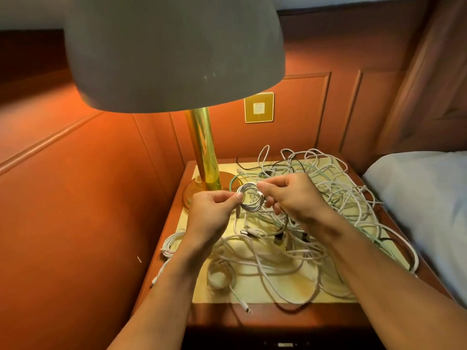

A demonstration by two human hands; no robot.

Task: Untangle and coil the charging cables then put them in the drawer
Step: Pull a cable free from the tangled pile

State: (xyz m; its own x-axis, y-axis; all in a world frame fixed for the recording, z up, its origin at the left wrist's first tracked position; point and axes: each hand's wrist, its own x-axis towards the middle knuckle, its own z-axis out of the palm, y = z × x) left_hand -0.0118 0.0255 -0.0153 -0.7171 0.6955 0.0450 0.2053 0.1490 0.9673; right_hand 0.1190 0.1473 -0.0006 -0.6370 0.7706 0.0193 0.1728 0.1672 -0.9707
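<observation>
Wooden nightstand [217, 314] buried under tangled cables [328, 188]. Above it, left hand [212, 213] and right hand [295, 198] pinch a small white coil [251, 199] — loosen either pinch and it may spring open.

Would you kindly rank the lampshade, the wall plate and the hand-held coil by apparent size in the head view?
Lampshade: by far largest, though nearest the camera.
Wall plate and coil look about alike, so I leave them unranked.

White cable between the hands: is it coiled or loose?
Coiled. The white cable forms a small ring of several loops, pinched by the left hand and right hand above the tangled pile.
</observation>
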